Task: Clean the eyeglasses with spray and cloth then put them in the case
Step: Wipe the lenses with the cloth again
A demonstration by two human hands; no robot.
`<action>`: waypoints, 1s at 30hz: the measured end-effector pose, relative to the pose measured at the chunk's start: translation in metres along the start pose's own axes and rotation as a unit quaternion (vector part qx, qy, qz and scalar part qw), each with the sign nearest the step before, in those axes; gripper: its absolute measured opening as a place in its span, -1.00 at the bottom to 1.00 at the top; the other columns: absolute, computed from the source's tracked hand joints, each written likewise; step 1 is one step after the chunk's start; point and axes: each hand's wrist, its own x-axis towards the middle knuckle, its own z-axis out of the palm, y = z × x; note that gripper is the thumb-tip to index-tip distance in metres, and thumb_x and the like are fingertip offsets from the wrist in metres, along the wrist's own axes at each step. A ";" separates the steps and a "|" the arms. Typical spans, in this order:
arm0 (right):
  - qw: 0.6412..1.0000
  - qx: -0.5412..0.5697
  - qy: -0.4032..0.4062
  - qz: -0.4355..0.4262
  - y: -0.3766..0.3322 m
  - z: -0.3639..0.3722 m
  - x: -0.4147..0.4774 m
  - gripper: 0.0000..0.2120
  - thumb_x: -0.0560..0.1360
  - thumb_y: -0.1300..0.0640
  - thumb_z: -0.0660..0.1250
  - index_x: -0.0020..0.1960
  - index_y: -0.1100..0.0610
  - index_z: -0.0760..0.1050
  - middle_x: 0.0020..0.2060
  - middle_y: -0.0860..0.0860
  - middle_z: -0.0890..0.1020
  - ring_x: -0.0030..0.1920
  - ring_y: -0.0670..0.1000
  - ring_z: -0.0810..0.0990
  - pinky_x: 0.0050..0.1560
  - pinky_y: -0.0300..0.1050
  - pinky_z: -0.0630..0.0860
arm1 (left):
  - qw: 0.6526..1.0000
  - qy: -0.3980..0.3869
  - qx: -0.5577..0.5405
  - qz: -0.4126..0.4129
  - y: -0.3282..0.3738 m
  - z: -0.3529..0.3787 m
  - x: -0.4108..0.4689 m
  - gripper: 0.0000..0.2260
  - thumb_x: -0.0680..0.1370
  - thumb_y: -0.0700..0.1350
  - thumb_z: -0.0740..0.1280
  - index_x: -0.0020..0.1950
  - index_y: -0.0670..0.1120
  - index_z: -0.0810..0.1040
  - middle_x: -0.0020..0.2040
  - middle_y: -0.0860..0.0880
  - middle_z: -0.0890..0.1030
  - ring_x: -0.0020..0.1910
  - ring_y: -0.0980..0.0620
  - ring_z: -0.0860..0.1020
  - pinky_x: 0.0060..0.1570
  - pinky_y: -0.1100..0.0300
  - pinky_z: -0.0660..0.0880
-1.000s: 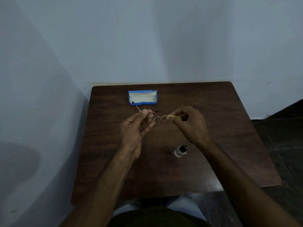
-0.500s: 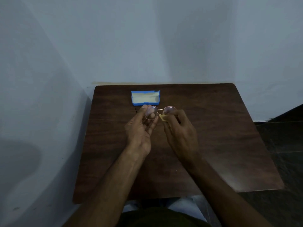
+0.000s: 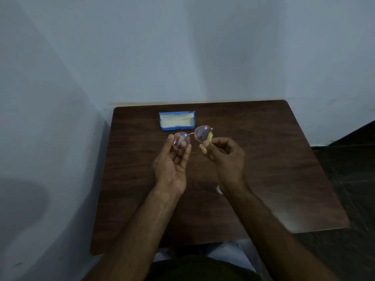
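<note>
Round eyeglasses (image 3: 200, 133) with a thin copper-coloured frame are held up above the table, lenses facing me. My left hand (image 3: 172, 159) pinches the left lens rim, fingertips showing through the glass. My right hand (image 3: 225, 157) pinches a small yellow cloth (image 3: 206, 142) against the lower edge of the right lens. The blue case (image 3: 177, 121) lies open with a pale lining at the back of the table, just beyond the glasses. The spray bottle (image 3: 218, 189) is almost wholly hidden under my right wrist.
A dark wooden table (image 3: 274, 169) stands in a corner, with pale walls at the left and back. Dark floor shows to the right. My lap is at the table's near edge.
The glasses have turned from edge-on to lenses facing me and risen slightly. My right hand with the cloth moved in to the right lens, and my wrist now covers the spray bottle.
</note>
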 end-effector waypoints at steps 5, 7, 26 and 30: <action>1.000 0.013 0.019 0.008 -0.011 -0.004 0.017 -0.84 0.49 0.31 0.53 0.03 0.29 0.61 -0.17 0.11 0.74 -0.14 0.04 0.72 -0.06 -0.03 0.67 | 1.000 0.006 0.003 -0.001 0.002 -0.007 -0.002 -0.91 0.62 -0.15 0.43 0.04 -0.16 0.69 -0.04 -0.18 0.75 -0.14 0.01 0.74 0.01 0.10 0.72; 0.997 -0.061 0.012 -0.044 -0.014 -0.003 0.016 -0.84 0.50 0.26 0.54 0.05 0.25 0.62 -0.10 0.11 0.73 -0.08 0.06 0.73 -0.06 -0.07 0.69 | 1.000 0.010 -0.004 -0.003 0.001 -0.010 -0.004 -0.90 0.62 -0.15 0.44 0.07 -0.17 0.68 -0.03 -0.19 0.75 -0.15 0.01 0.74 0.01 0.09 0.72; 0.837 -0.438 -0.078 -0.318 -0.026 0.011 0.010 -0.93 0.58 0.15 0.46 0.05 0.08 0.67 -0.02 -0.06 0.53 -0.02 -0.09 0.50 -0.13 -0.34 0.38 | 0.986 -0.069 0.144 0.039 0.012 -0.013 -0.005 -0.84 0.62 -0.15 0.42 0.12 -0.18 0.73 0.08 -0.15 0.77 0.06 -0.01 0.74 0.10 0.10 0.69; 0.837 -0.437 -0.090 -0.318 -0.023 0.020 -0.002 -0.90 0.58 0.11 0.44 0.07 0.09 0.66 0.01 -0.02 0.57 0.01 -0.06 0.51 -0.10 -0.32 0.40 | 0.982 -0.069 0.165 0.067 0.006 -0.008 -0.009 -0.86 0.65 -0.18 0.37 0.06 -0.16 0.74 -0.03 -0.11 0.78 -0.04 0.03 0.74 0.15 0.08 0.67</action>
